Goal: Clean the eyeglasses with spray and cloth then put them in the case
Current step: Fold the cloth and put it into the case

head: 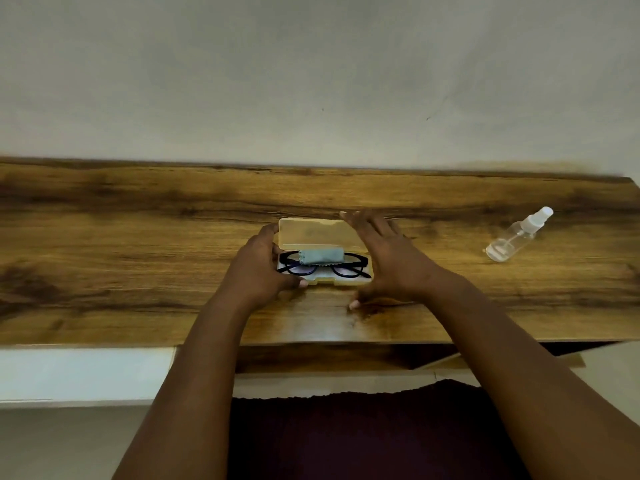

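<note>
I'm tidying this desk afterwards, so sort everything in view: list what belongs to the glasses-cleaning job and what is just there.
Belongs to the job:
- eyeglasses, lying in the case
- cloth, lying on them
- case, open, held by left hand
- spray bottle, lying on its side, right of the case

Just there:
- wooden desk
- Nothing else lies on it

Open translucent yellow plastic case [323, 237] on wooden table [138, 237] holds black-framed eyeglasses [325, 268] under folded blue cloth [321, 255]; left hand [263, 268] grips case, right hand [388, 258] spread beside it (clear spray bottle [517, 234] well apart).
</note>
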